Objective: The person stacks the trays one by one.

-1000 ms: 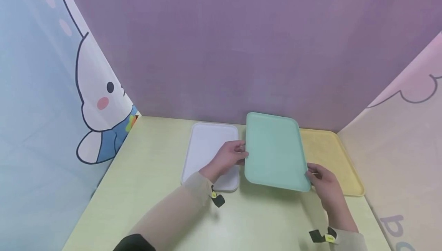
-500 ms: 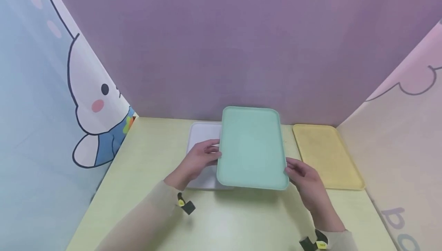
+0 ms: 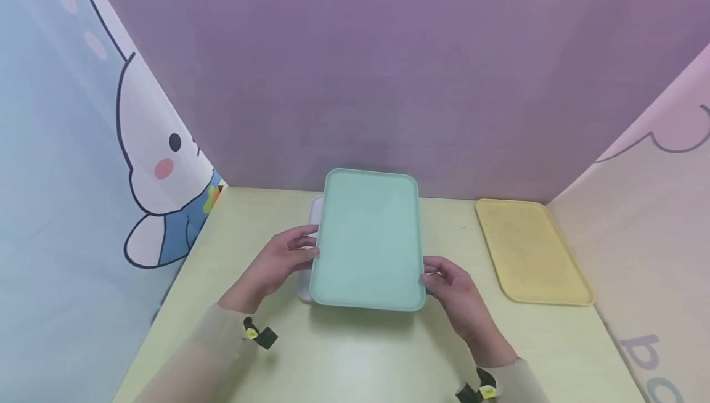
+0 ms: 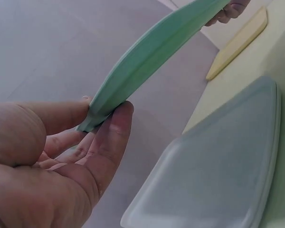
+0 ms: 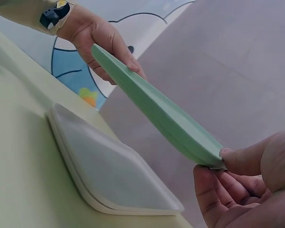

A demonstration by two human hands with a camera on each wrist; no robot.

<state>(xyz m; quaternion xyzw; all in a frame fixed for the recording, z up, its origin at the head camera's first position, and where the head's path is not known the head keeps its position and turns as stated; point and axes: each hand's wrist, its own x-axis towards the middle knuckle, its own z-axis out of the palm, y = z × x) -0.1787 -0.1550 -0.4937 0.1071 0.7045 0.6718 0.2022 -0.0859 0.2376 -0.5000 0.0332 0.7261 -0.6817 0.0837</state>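
Observation:
A mint-green rectangular tray (image 3: 368, 240) is held up off the table between both hands. My left hand (image 3: 280, 261) pinches its left edge, thumb above and fingers beneath. On the opposite long side, my right hand (image 3: 457, 295) grips the rim close to the near corner. Below the green tray lies a white tray (image 4: 209, 161), mostly covered in the head view. Both wrist views show a gap between the two; the white one has a doubled edge, like a stack (image 5: 109, 166).
A yellow tray (image 3: 532, 252) lies at the table's right side by the wall. The pale table (image 3: 355, 360) meets a purple back wall (image 3: 388, 70). Printed cloth panels (image 3: 50, 206) stand at left and right.
Both hands have carried the green tray leftward, from between the white and yellow trays to over the white one. The yellow tray is now fully uncovered.

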